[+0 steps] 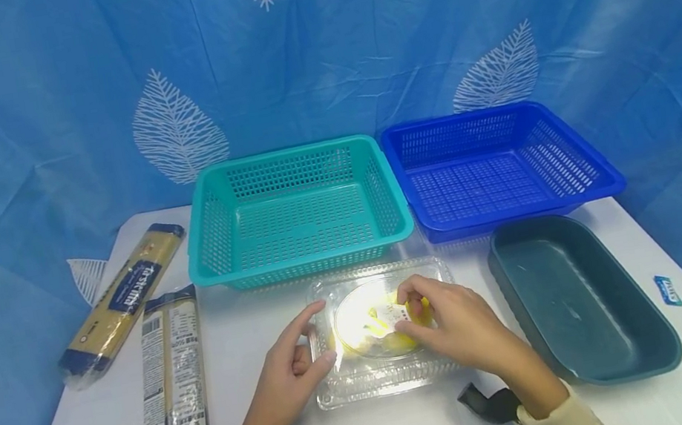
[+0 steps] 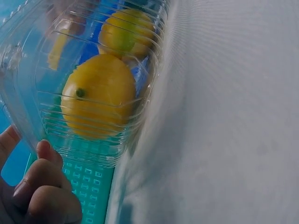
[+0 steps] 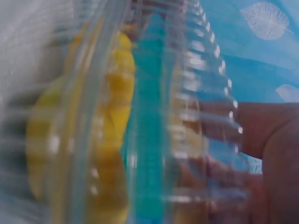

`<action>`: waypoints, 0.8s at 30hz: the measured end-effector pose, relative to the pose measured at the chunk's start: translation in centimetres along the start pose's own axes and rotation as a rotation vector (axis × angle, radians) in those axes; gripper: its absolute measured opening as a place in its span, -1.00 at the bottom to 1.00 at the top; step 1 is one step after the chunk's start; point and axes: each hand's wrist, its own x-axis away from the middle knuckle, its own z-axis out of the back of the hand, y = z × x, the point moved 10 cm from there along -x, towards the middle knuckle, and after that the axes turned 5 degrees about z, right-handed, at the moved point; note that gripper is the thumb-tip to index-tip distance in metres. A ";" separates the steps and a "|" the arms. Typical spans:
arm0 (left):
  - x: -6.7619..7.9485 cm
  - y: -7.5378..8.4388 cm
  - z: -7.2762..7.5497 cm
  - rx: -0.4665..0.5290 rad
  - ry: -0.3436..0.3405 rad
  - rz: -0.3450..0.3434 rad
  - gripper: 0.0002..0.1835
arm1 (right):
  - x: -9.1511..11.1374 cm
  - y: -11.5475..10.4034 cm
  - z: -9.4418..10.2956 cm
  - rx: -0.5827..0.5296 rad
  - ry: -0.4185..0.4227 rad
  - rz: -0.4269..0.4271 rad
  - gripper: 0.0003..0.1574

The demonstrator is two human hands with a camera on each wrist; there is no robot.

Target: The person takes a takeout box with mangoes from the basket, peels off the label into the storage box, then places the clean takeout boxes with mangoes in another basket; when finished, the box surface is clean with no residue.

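In the head view a clear plastic clamshell box [image 1: 369, 381] lies on the white table with yellow lemons [image 2: 100, 95] inside. A small white label [image 1: 392, 315] is on top of its lid. My right hand [image 1: 456, 317] is over the lid, its bent forefinger and thumb at the label's right edge, seemingly pinching it. My left hand [image 1: 289, 368] is at the box's left side, thumb and forefinger spread apart and touching its edge. In the right wrist view the ribbed plastic blurs the fingers [image 3: 271, 135] behind it.
Behind the box stand a teal basket [image 1: 304, 260] and a blue basket [image 1: 516, 209]. A dark green tub [image 1: 578, 293] is at the right, with a small blue packet [image 1: 669, 291] beyond it. Two noodle packs [image 1: 126, 301] lie at the left.
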 end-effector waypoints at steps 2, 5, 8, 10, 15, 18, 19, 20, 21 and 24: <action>0.0 -0.1 0.0 -0.007 0.002 0.009 -0.27 | 0.0 0.2 -0.1 -0.038 -0.001 -0.024 -0.62; -0.1 -0.3 0.1 -0.017 0.006 0.019 -0.26 | 0.0 0.6 -0.2 -0.107 0.014 -0.063 -0.61; -0.1 -0.4 0.1 -0.021 0.008 0.023 -0.26 | 0.0 0.8 -0.2 -0.148 0.045 -0.073 -0.65; -0.1 -0.4 0.0 -0.021 0.006 0.024 -0.25 | 0.0 0.7 -0.1 -0.162 0.073 -0.059 -0.69; -0.1 -0.5 0.0 -0.027 0.001 0.024 -0.25 | 0.0 0.4 0.5 -0.223 0.158 0.009 -0.71; -0.2 -0.5 0.0 -0.032 0.003 0.030 -0.25 | 0.1 0.1 0.8 -0.265 0.198 0.068 -0.68; -0.2 -0.5 0.0 -0.031 0.002 0.031 -0.25 | 0.1 0.1 0.8 -0.278 0.207 0.083 -0.67; -0.1 -0.4 0.0 -0.031 0.003 0.034 -0.25 | 0.1 0.0 0.9 -0.291 0.214 0.095 -0.66; -0.1 -0.4 0.1 -0.031 0.005 0.037 -0.25 | 0.1 -0.1 0.9 -0.305 0.218 0.106 -0.66; -0.1 -0.4 0.2 -0.026 0.007 0.043 -0.25 | 0.1 -0.2 0.9 -0.348 0.217 0.116 -0.66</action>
